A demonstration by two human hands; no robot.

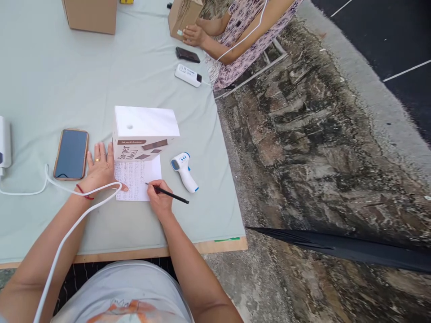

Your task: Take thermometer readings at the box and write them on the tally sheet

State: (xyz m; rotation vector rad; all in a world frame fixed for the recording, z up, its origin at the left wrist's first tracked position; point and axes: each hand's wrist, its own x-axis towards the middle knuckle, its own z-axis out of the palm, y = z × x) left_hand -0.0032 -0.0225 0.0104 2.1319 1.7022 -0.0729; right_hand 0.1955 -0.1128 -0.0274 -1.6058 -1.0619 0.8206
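My right hand is closed around a black pen, its tip at a sheet of paper covered with rows of small writing. Flat beside the sheet lies my left hand, fingers spread, the thumb on the paper's left edge. A white box with brown print stands at the far end of the sheet and hides part of it. Left of my left hand is a smartphone in a brown case. To the right of the pen rests a white infrared thermometer.
Across the table a co-worker's hand touches a cardboard box. A black phone and a white power bank lie nearby. Another carton stands back left. A white cable crosses my left wrist.
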